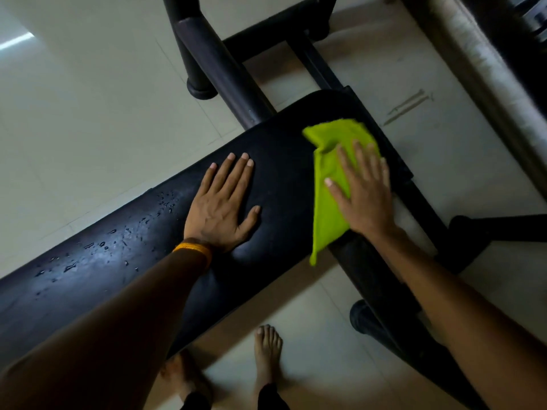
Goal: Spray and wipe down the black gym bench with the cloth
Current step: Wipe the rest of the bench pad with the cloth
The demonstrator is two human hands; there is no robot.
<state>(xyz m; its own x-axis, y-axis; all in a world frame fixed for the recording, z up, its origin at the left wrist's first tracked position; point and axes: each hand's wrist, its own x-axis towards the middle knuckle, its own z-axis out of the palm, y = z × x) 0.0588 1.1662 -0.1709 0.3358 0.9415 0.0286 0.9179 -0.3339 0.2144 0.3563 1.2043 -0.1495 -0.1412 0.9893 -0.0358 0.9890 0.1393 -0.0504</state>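
The bench (275, 179) runs from 8 o'clock to 1 o'clock across the frame, and at its 1 o'clock end the right hand (365, 196) lies flat with fingers spread, pressing the cloth (325, 202) onto the pad rather than gripping it. The left hand (220, 204) is splayed open at centre, holding nothing, braced on the pad. The cloth looks light, soft and limp — one corner droops off the near edge — so it is best driven under a flat palm, while the vinyl pad seems slick where droplets (97, 247) sit toward 8 o'clock — unwiped yet.
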